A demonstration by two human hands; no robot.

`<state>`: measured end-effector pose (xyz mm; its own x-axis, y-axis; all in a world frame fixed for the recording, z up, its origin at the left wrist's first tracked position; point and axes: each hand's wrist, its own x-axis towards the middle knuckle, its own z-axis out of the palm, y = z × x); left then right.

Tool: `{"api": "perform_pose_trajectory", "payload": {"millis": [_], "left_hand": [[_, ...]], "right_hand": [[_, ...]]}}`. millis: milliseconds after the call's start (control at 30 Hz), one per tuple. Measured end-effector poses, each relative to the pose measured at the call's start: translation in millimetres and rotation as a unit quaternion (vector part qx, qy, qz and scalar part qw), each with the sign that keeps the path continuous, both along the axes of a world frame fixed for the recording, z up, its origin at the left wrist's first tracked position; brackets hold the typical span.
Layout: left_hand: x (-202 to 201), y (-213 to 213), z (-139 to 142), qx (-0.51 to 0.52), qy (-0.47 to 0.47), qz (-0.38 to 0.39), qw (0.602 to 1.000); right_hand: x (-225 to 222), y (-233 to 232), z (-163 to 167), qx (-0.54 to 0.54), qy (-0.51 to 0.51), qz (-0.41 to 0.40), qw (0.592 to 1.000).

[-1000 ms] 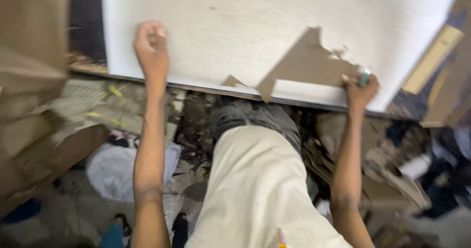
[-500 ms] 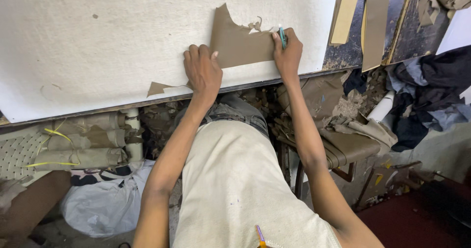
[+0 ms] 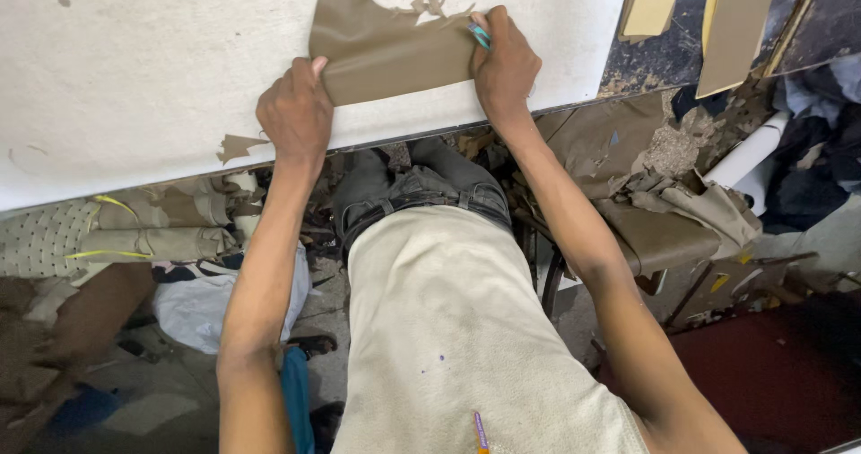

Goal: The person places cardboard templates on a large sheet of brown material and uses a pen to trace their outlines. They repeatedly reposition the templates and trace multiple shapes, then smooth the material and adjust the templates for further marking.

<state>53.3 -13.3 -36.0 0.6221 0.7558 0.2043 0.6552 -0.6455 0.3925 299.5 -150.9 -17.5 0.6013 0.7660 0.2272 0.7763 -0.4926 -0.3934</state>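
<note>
The right hand (image 3: 504, 68) hides most of a teal tool (image 3: 479, 34); its kind cannot be told.
</note>
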Motion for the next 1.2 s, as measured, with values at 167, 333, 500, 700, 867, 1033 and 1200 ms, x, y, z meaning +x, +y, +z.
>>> {"api": "perform_pose_trajectory", "payload": {"millis": [167,333,500,700,867,1033,1200], "left_hand": [[6,-5,8,-0.151,0.125,0.087,0.977],[27,-56,15,-0.029,0.132,0.045,0.99],[114,-110,19,-0.227,0.202,-0.173,0.937],[149,-120,27,-0.222,0.163,-0.237,0.932],[80,-80,20,-0.223,0.179,-0.147,0.947],[-2,-48,1,-0.141,0.187,-0.013,0.972],[-33,-48,-15,-0.034,0.078,0.015,0.996]], "right_hand": [[29,-31,0,0.085,0.154,0.01,0.984],[108,-109,5,0.128,0.076,-0.17,0.974],[156,-153,-7,0.052,0.068,-0.188,0.979],[176,-141,-13,0.053,0.107,-0.181,0.976],[200,-146,-12,0.092,0.095,-0.046,0.99],[216,-155,-10,0.157,0.141,-0.049,0.976],[184,-147,8,0.192,0.053,-0.046,0.979]]}}
